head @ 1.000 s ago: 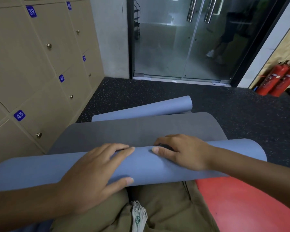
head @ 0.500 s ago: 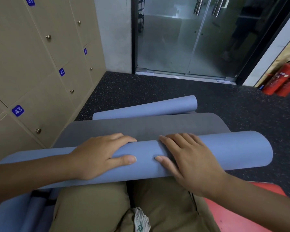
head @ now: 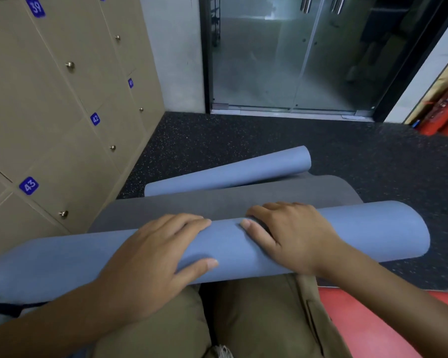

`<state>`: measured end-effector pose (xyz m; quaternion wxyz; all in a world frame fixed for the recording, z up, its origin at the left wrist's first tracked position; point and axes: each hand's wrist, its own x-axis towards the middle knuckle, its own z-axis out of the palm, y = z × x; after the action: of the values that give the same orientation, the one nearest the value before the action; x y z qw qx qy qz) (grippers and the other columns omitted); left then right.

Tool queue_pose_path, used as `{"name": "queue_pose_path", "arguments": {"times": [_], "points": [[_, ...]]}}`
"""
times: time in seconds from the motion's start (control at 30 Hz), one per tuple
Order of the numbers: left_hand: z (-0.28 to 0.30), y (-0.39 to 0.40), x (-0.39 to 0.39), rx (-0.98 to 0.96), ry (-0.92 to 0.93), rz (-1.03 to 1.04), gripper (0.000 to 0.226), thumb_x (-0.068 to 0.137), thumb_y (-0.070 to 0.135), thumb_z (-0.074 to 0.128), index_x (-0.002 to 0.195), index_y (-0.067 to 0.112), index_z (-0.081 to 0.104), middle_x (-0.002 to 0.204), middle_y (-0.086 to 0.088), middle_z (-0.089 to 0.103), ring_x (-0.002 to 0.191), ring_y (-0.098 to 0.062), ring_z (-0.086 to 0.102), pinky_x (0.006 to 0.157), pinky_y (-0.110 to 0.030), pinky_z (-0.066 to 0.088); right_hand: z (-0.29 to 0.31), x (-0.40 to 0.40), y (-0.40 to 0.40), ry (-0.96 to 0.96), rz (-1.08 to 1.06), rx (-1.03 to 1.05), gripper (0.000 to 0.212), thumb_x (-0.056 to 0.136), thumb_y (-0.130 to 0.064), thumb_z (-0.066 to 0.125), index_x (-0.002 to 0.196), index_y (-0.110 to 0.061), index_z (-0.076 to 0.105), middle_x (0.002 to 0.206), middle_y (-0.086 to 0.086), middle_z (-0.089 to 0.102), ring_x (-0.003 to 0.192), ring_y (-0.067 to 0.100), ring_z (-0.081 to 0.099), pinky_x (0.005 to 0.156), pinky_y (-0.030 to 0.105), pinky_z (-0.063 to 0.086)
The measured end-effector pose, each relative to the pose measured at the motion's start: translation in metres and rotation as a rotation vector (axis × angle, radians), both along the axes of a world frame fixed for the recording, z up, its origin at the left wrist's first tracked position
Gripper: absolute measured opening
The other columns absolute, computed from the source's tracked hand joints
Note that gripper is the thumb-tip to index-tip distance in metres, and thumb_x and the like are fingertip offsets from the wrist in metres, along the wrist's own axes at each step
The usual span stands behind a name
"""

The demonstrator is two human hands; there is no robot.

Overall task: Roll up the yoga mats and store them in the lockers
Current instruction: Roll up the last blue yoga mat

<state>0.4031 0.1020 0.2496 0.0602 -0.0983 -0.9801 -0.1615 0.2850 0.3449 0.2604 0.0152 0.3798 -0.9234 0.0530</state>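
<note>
Head view: two hands (head: pixel 150 264) (head: pixel 295 236) on one blue roll (head: pixel 367 233); second roll (head: pixel 228 173) beyond.

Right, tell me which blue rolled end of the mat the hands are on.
The near blue roll, under left hand and right hand; the far blue roll lies untouched.

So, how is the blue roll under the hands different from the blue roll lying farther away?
The near blue roll looks thicker; the far blue roll looks slimmer. The left hand and right hand grip the near roll, while nothing touches the far one. The near roll lies almost level across the view; the far one slants. Both are the same blue and border the flat grey mat.
</note>
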Motion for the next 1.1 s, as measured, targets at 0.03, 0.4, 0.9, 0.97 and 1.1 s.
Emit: {"name": "queue_pose_path", "arguments": {"times": [0.03, 0.4, 0.9, 0.97, 1.1], "points": [[-0.003, 0.000, -0.002, 0.007, 0.004, 0.015, 0.069, 0.095, 0.079, 0.034, 0.144, 0.034, 0.051, 0.139, 0.025, 0.051, 0.126, -0.001, 0.050, 0.102, -0.030, 0.046, 0.001, -0.006, -0.002, -0.040, -0.002, -0.012, 0.066, 0.092, -0.069, -0.001, 0.096, -0.033, 0.054, 0.087, -0.007, 0.063, 0.084, 0.018, 0.061, 0.069, 0.037, 0.043], [-0.008, -0.005, -0.041, -0.042, -0.086, 0.199, 0.083, 0.081, 0.094, 0.007, 0.124, 0.044, 0.058, 0.109, 0.021, 0.062, 0.103, -0.005, 0.060, 0.083, -0.032, 0.050, -0.006, -0.022, -0.020, 0.034, -0.201, -0.161, 0.049, 0.098, -0.064, 0.029, 0.101, -0.031, 0.065, 0.089, -0.008, 0.071, 0.087, 0.022, 0.065, 0.074, 0.037, 0.046], [-0.004, -0.018, -0.083, 0.099, -0.081, 0.278, 0.065, 0.083, 0.083, 0.033, 0.116, 0.038, 0.066, 0.111, 0.024, 0.067, 0.106, 0.000, 0.062, 0.090, -0.033, 0.052, -0.030, -0.036, -0.035, 0.251, -0.218, -0.286, 0.044, 0.103, -0.047, 0.036, 0.077, -0.022, 0.061, 0.070, -0.005, 0.063, 0.071, 0.024, 0.058, 0.070, 0.041, 0.044], [-0.010, -0.016, -0.077, 0.031, 0.065, 0.267, 0.059, 0.088, 0.076, 0.039, 0.115, 0.033, 0.069, 0.109, 0.019, 0.068, 0.104, -0.010, 0.065, 0.086, -0.036, 0.053, -0.026, -0.048, -0.041, 0.223, -0.222, -0.225, 0.047, 0.101, -0.050, 0.033, 0.070, -0.023, 0.057, 0.064, -0.004, 0.060, 0.065, 0.025, 0.057, 0.063, 0.038, 0.040], [-0.026, -0.011, -0.068, -0.080, 0.254, 0.256, 0.060, 0.093, 0.068, 0.045, 0.120, 0.021, 0.071, 0.115, 0.010, 0.068, 0.106, -0.020, 0.065, 0.087, -0.040, 0.051, -0.009, -0.072, -0.054, 0.000, -0.243, -0.080, 0.056, 0.104, -0.056, 0.022, 0.074, -0.021, 0.055, 0.075, 0.000, 0.062, 0.074, 0.030, 0.056, 0.066, 0.036, 0.029]]}}
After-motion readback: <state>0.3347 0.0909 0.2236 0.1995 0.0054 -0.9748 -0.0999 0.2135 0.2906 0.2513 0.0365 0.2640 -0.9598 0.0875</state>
